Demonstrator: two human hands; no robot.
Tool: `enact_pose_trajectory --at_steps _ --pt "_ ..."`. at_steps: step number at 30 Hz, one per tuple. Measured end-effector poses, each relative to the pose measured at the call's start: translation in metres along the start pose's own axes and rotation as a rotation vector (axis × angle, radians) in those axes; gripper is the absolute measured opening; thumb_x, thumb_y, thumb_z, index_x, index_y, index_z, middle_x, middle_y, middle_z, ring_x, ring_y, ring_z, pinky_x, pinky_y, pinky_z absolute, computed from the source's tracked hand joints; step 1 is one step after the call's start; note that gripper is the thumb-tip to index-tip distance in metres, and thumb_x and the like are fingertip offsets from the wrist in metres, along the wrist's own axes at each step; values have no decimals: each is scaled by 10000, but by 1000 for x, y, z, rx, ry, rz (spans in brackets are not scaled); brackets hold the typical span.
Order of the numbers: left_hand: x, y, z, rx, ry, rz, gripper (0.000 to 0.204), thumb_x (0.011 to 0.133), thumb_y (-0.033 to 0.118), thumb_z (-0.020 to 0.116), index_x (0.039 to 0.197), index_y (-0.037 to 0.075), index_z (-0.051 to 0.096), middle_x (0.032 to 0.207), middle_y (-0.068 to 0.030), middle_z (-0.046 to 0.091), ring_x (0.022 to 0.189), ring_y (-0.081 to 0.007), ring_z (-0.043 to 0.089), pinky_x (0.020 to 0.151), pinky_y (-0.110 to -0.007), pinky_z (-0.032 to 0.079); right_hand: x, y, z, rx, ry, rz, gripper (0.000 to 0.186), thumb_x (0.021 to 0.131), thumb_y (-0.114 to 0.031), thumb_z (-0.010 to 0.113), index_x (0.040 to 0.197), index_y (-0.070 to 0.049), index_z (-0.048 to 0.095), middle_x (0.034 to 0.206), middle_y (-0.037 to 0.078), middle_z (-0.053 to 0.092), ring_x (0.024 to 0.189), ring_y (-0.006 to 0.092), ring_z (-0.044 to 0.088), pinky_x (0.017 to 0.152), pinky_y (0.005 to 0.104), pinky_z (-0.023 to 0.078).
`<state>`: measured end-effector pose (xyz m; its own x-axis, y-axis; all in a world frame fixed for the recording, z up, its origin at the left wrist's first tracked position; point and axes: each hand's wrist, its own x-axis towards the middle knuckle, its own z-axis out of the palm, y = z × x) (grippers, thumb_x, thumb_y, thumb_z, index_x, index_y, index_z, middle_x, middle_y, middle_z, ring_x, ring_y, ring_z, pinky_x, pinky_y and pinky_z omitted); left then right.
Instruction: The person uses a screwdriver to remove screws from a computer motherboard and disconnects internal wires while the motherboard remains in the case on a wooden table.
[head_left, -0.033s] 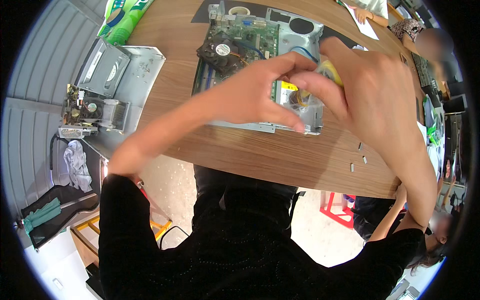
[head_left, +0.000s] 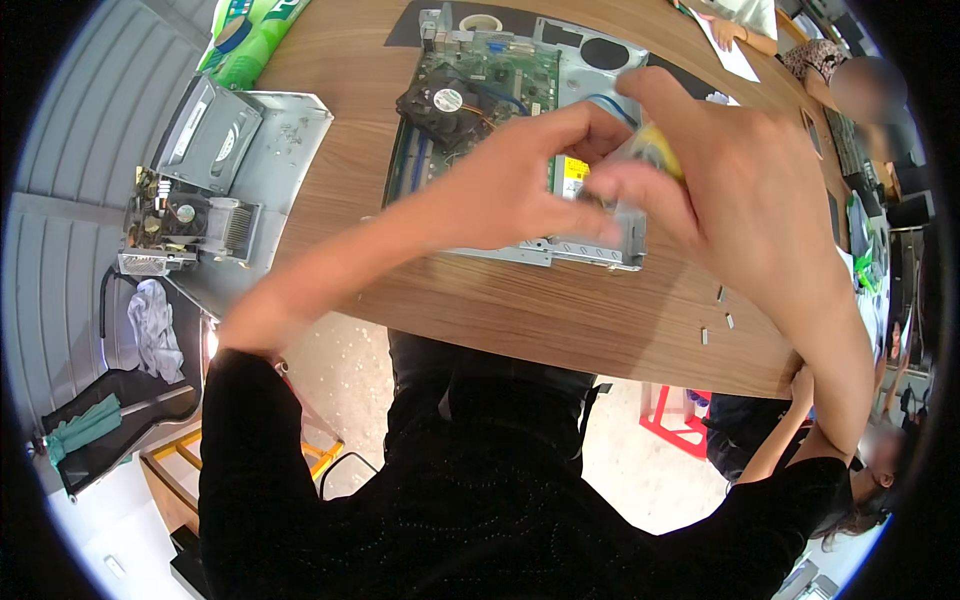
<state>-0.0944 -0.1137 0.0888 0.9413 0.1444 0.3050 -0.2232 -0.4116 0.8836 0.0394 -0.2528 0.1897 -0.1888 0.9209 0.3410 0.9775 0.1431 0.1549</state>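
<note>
Over the right part of an opened computer case, my right hand (head_left: 735, 185) is closed around a small yellow and see-through thing (head_left: 655, 150); motion blur and my fingers hide its kind. My left hand (head_left: 530, 185) reaches in from the left, thumb and fingers spread apart in a curve, fingertips close to my right thumb. No held thing shows clearly in it. The case (head_left: 625, 75) lies on the table beneath both hands. Inside it are a green circuit board (head_left: 535, 80), a black fan (head_left: 440, 105) and a part with a yellow label (head_left: 573, 172).
A second opened metal case (head_left: 290, 135) stands at the left, near a green package (head_left: 255, 50). A tape roll (head_left: 480, 22) sits beyond the computer case. Several small grey pieces (head_left: 704, 336) lie at the table's right front. Another person's hand (head_left: 727, 33) rests on paper at the far right.
My right hand has shifted slightly, and the yellow thing is more blurred. The clear part seen between my hands before is now mostly hidden. My left thumb has moved a little right and up.
</note>
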Motion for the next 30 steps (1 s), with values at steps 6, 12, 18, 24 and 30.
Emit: enact_pose_trajectory --at_steps 6,12,18,24,30 --pt "-7 -16 20 -460 83 -92 734 754 306 816 1302 -13 446 1067 -146 676 1048 -259 643 933 -367 471 -5 -2 -10 67 -90 -31 348 797 -331 750 975 -58 624 624 108 610 574 325 622 530 403 454" --pt "-3 -8 22 -59 102 -90 712 789 153 792 1374 4 414 1304 -131 554 1172 -178 551 1011 -325 419 3 -6 -11 103 -161 114 369 780 -283 752 1021 -40 611 741 127 624 692 339 639 572 413 476" --pt "-1 -8 22 -511 55 83 628 810 120 756 1348 9 452 1297 -147 558 1215 -196 544 1004 -347 435 -4 11 -17 300 -147 -52 436 773 -273 744 1099 -24 597 869 171 641 752 367 620 637 402 482" --pt "0 -17 21 -85 122 88 639 742 212 806 1275 15 515 1140 -183 599 988 -349 630 898 -408 485 2 6 -19 238 -166 11 460 742 -281 766 1078 -4 617 839 185 637 755 364 645 649 367 489" --pt "5 -9 25 -25 244 225 573 777 174 777 1262 14 517 1108 -165 629 972 -300 648 861 -381 499 0 13 -12 112 -326 163 430 743 -298 772 1029 -4 644 842 180 654 737 357 653 603 384 487"
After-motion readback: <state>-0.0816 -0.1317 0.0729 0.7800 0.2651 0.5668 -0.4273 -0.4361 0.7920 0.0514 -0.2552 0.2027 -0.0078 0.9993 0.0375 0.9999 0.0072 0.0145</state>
